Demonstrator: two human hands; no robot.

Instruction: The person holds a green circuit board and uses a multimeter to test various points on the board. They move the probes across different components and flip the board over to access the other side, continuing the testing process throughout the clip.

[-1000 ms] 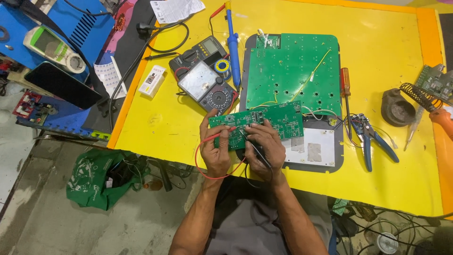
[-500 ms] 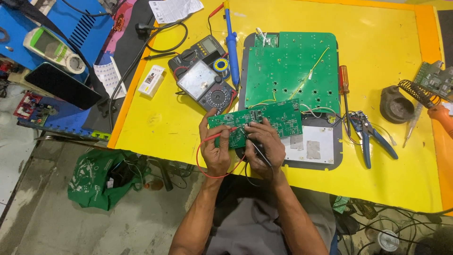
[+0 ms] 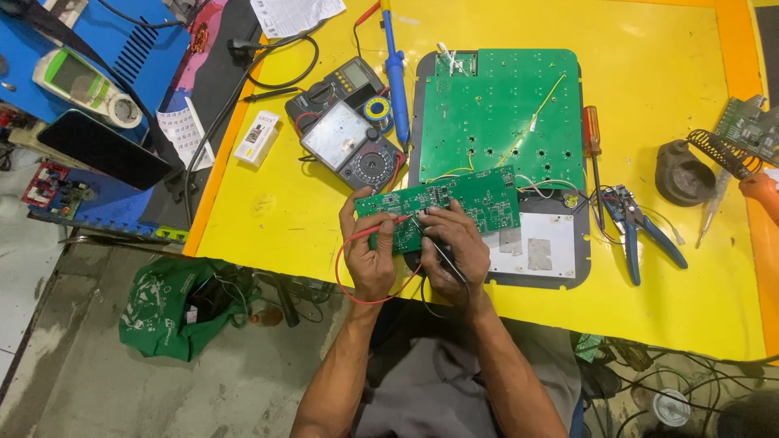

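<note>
1. i see my left hand [image 3: 369,251] gripping a thin red test probe [image 3: 381,229].
2. my right hand [image 3: 450,243] grips a black probe [image 3: 445,258].
3. both tips touch the small green circuit board [image 3: 479,199], lying at the yellow table [image 3: 268,203] edge.

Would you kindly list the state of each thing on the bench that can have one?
Small board: tilted, both probes on it.
Red probe: in left hand.
Black probe: in right hand.
Large board: lying flat.
Pliers: lying with handles apart.
Screwdriver: lying flat.
Phone: screen dark.
</note>
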